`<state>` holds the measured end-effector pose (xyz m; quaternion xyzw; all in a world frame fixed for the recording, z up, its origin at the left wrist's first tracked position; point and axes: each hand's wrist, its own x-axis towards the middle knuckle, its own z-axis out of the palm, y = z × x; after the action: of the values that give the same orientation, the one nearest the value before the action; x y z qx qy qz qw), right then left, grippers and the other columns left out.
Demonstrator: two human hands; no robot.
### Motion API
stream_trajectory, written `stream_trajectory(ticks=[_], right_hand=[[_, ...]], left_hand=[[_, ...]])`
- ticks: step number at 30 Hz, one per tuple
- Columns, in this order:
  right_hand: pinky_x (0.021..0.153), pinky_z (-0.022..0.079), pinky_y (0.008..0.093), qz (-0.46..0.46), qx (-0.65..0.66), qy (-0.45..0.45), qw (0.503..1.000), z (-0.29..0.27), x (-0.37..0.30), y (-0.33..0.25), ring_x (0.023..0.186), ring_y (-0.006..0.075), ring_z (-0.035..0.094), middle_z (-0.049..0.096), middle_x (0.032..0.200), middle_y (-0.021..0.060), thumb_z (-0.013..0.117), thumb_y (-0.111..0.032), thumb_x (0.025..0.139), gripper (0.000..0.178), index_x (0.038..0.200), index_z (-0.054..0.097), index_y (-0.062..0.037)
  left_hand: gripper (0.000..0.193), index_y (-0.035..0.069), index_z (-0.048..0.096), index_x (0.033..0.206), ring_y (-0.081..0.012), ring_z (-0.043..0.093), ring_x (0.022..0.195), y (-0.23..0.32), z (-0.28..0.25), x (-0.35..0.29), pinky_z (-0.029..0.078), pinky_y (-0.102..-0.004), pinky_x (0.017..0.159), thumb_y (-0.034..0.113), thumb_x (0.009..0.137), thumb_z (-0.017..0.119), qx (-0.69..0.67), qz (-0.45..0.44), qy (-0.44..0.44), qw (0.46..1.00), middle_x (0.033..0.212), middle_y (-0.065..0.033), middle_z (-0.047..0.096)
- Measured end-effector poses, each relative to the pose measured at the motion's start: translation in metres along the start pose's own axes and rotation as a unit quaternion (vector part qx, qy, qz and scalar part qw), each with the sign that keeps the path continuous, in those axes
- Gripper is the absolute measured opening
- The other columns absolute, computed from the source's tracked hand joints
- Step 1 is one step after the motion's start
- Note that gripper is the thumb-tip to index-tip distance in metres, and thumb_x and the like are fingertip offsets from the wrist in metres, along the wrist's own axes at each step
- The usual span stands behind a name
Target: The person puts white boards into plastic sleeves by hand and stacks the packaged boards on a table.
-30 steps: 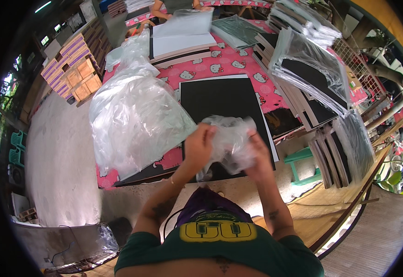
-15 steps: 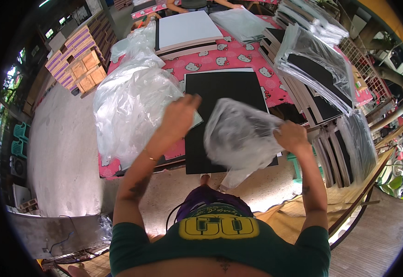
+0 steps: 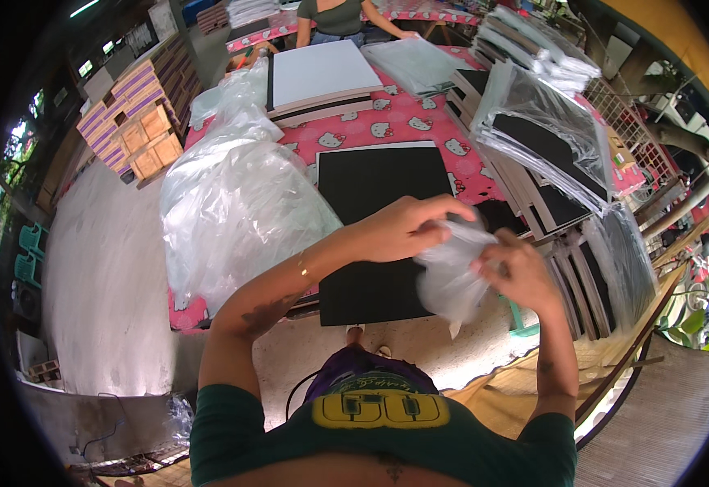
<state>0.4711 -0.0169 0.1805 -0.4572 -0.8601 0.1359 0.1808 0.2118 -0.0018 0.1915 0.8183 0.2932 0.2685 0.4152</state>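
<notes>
A clear plastic bag (image 3: 456, 280), bunched and partly blurred, hangs between my two hands above the right side of a black board (image 3: 379, 178). My left hand (image 3: 415, 230) reaches across the board, its thumb and fingers closed on the upper edge of the bag. Curled fingers of my right hand (image 3: 521, 272) grip the bag's right side. Flat under both hands, the board overhangs the near edge of the table, and a thin white edge shows at its far side. Left of it lies a heap of clear plastic bags (image 3: 241, 219).
A pink patterned cloth (image 3: 354, 134) covers the table. White-topped boards (image 3: 322, 73) are stacked at the far side, and plastic-wrapped boards (image 3: 541, 154) at the right. Across the table, a person (image 3: 338, 20) touches flat plastic bags (image 3: 419, 65). Boxes (image 3: 139, 105) stand on the left.
My left hand has moved right, from beside the bag heap to the plastic bag. The bag, spread wide before, is now gathered smaller between both hands. The view has shifted slightly.
</notes>
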Motion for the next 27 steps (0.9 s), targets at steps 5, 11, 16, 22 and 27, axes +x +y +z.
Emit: stream_trajectory(ticks=[5, 11, 16, 22, 27], right_hand=[[0.069, 0.050, 0.0427, 0.073, -0.059, 0.261, 0.961, 0.020, -0.006, 0.056, 0.077, 0.0345, 0.063, 0.059, 0.091, 0.0147, 0.069, -0.016, 0.081, 0.014, 0.087, 0.066, -0.0037], [0.076, 0.050, 0.0440, 0.089, -0.156, 0.136, 0.974, 0.044, -0.004, 0.068, 0.090, 0.0388, 0.061, 0.054, 0.110, 0.0185, 0.058, -0.001, 0.080, 0.020, 0.098, 0.066, -0.0055], [0.084, 0.050, 0.0466, 0.200, -0.165, 0.103, 0.960, 0.021, -0.011, 0.078, 0.095, 0.0401, 0.061, 0.055, 0.115, 0.0175, 0.054, -0.021, 0.090, 0.029, 0.115, 0.065, -0.0115], [0.100, 0.040, 0.0423, -0.001, 0.184, -0.208, 0.961, 0.021, -0.029, 0.126, 0.122, 0.0326, 0.050, 0.051, 0.132, 0.0153, 0.068, -0.043, 0.082, 0.042, 0.101, 0.072, -0.0063], [0.088, 0.047, 0.0395, 0.077, 0.799, 0.027, 0.595, 0.020, -0.034, 0.119, 0.099, 0.0234, 0.059, 0.062, 0.099, 0.0124, 0.054, -0.042, 0.092, 0.049, 0.115, 0.060, 0.0011]], left_hand=[[0.023, 0.014, 0.066, 0.101, -0.0267, 0.059, 0.081, -0.008, 0.016, -0.024, 0.047, -0.0378, 0.068, 0.004, 0.080, 0.061, 0.256, 0.079, 0.064, 0.961, 0.089, -0.0111, 0.049], [0.024, 0.005, 0.057, 0.107, -0.0384, 0.059, 0.087, -0.076, -0.015, -0.029, 0.051, -0.0465, 0.070, 0.015, 0.085, 0.059, 0.512, -0.153, 0.313, 0.785, 0.101, -0.0183, 0.052], [0.033, 0.004, 0.065, 0.112, -0.0349, 0.055, 0.098, -0.087, -0.035, -0.087, 0.048, -0.0479, 0.083, 0.022, 0.084, 0.064, 0.600, -0.112, 0.268, 0.746, 0.110, -0.0170, 0.055], [0.046, -0.003, 0.060, 0.095, -0.0314, 0.059, 0.102, -0.077, -0.060, -0.176, 0.048, -0.0441, 0.082, 0.043, 0.091, 0.055, -0.090, -0.125, 0.208, 0.966, 0.105, -0.0190, 0.061], [0.041, 0.003, 0.066, 0.097, -0.0261, 0.063, 0.081, 0.000, -0.007, -0.107, 0.048, -0.0413, 0.073, 0.041, 0.081, 0.069, 0.240, -0.201, -0.230, 0.921, 0.083, -0.0139, 0.067]])
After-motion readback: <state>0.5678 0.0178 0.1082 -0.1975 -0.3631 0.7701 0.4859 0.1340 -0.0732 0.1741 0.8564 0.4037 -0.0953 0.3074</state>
